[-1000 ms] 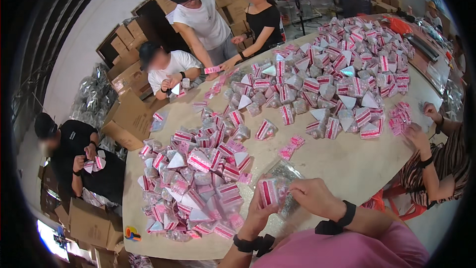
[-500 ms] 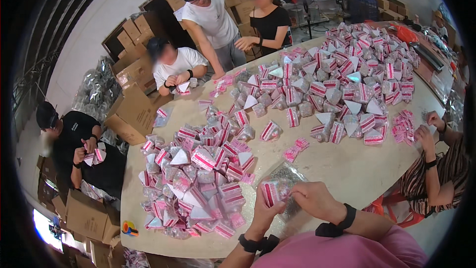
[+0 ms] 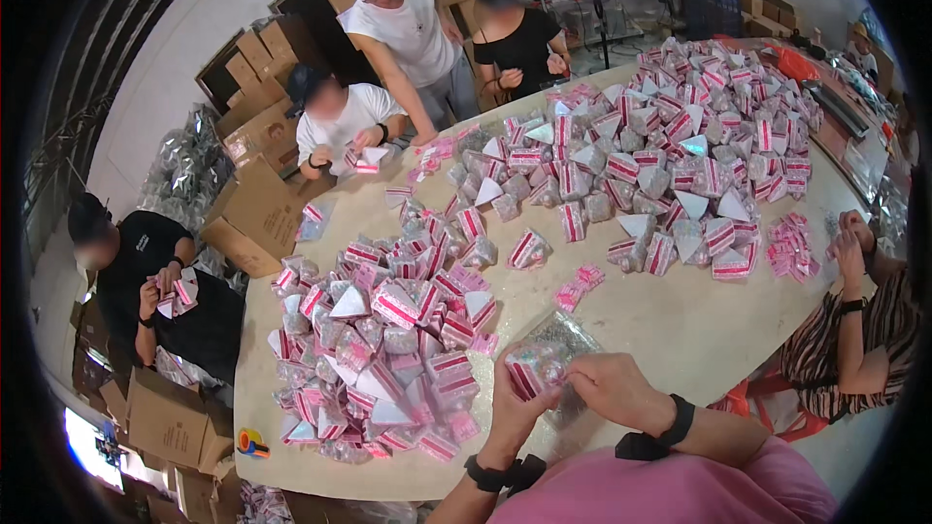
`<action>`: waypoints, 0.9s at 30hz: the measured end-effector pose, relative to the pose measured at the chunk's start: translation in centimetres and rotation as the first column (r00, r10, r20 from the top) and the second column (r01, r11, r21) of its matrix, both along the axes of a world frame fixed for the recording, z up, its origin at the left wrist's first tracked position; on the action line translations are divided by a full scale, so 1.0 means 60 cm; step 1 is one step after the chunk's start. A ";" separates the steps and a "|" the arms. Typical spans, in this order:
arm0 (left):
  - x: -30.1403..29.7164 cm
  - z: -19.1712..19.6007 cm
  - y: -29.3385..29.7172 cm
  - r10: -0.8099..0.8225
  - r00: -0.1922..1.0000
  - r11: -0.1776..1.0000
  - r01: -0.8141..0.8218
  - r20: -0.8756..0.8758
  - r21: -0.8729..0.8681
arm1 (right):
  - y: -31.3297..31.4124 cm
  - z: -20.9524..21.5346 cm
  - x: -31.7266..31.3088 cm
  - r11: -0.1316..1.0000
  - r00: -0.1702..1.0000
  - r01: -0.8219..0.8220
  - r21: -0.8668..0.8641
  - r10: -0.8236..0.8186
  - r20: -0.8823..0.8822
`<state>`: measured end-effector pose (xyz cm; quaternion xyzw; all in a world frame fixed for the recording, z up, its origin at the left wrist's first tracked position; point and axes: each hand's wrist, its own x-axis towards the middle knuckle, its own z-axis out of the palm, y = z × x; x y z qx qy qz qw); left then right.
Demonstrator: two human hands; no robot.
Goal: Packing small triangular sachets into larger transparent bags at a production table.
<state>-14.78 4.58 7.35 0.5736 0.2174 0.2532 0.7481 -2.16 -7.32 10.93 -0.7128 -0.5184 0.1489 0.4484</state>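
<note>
My left hand (image 3: 513,408) grips a small clear packet with a pink-and-white band (image 3: 529,369) at the table's near edge. My right hand (image 3: 612,390) pinches the same packet from the right side, over a clear plastic bag (image 3: 573,340) lying on the table. Both wrists wear black bands. Just left of my hands lies a big heap of pink-and-white triangular packets (image 3: 388,349).
A second, larger heap of packets (image 3: 670,146) covers the far right of the pale table (image 3: 680,320). Several other people stand or sit around the table handling packets. A few pink packets (image 3: 578,286) and a stack (image 3: 791,247) lie loose. Cardboard boxes (image 3: 257,213) stand at left.
My hands have stayed on the packet, turning it slightly. The view has shifted a little, and the people at the far side have moved their hands.
</note>
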 end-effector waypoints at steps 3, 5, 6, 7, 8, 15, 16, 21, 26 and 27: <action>0.002 0.006 0.001 0.071 0.996 0.997 -0.070 0.050 -0.026 | 0.006 0.017 0.001 1.000 0.995 -0.013 0.003 0.014 -0.094; 0.007 -0.002 0.008 0.087 0.991 0.991 -0.076 0.100 -0.111 | 0.011 0.029 0.007 1.000 0.991 -0.005 0.006 0.006 -0.137; 0.013 0.006 0.012 0.101 0.984 0.985 -0.079 0.145 -0.151 | 0.015 0.038 0.011 1.000 0.988 -0.003 0.019 0.006 -0.153; 0.014 0.011 0.012 0.099 0.982 0.983 -0.071 0.161 -0.171 | 0.015 0.044 0.013 1.000 0.986 0.004 0.015 -0.002 -0.167; 0.014 0.015 0.011 0.097 0.979 0.980 -0.063 0.177 -0.191 | 0.016 0.048 0.013 1.000 0.983 0.011 0.010 -0.009 -0.181; 0.007 0.030 0.010 0.118 0.960 0.971 -0.058 0.254 -0.232 | 0.021 0.069 -0.002 0.991 0.990 -0.025 0.134 0.042 -0.132; 0.006 0.026 0.011 0.124 0.956 0.969 -0.059 0.265 -0.240 | 0.021 0.068 -0.003 0.988 0.993 -0.026 0.150 0.043 -0.112; 0.009 0.040 0.002 0.170 0.944 0.970 -0.111 0.282 -0.215 | 0.024 0.069 -0.007 0.984 0.999 -0.034 0.176 0.032 0.014; 0.008 0.037 -0.004 0.204 0.948 0.978 -0.187 0.245 -0.091 | 0.022 0.069 -0.007 0.985 0.995 -0.056 0.161 0.042 0.091; 0.010 0.039 -0.004 0.212 0.946 0.976 -0.192 0.244 -0.104 | 0.022 0.069 -0.006 0.988 0.993 -0.056 0.147 0.039 0.115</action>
